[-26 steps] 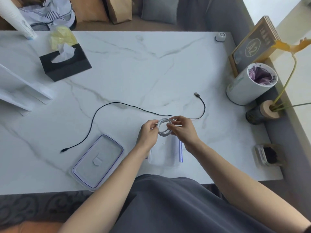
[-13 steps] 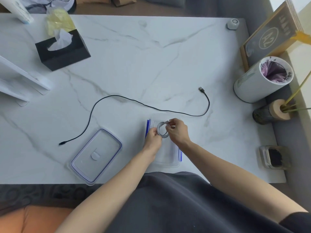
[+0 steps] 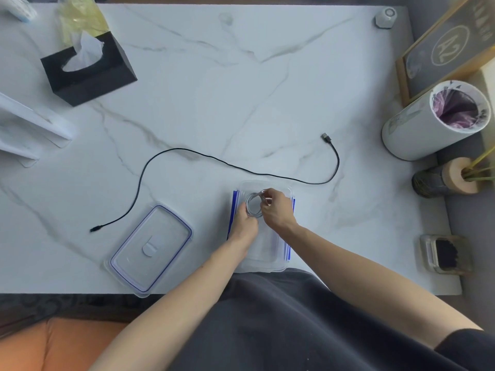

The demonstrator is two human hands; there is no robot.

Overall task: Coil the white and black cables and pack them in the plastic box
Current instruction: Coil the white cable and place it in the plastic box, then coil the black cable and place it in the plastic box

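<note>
The white cable [image 3: 253,206] is wound into a small coil, held over the far end of the clear plastic box [image 3: 267,259] with blue clips. My left hand [image 3: 245,224] grips the coil's near-left side and my right hand [image 3: 276,210] pinches its right side. Whether the coil touches the box floor I cannot tell. The black cable [image 3: 187,152] lies uncoiled on the marble table, running from a plug at the left [image 3: 93,229] to a USB plug at the right [image 3: 326,137]. The box lid [image 3: 151,249] lies flat to the left of the box.
A black tissue box [image 3: 88,68] stands at the back left, with white stands [image 3: 32,127] at the left edge. At the right are a white cylindrical bin [image 3: 434,121], a framed sign [image 3: 450,44], a vase [image 3: 450,179] and a small glass dish [image 3: 443,254].
Both hands have carried the white coil from just above the box's far rim down into the box's far end. The black cable has stayed put.
</note>
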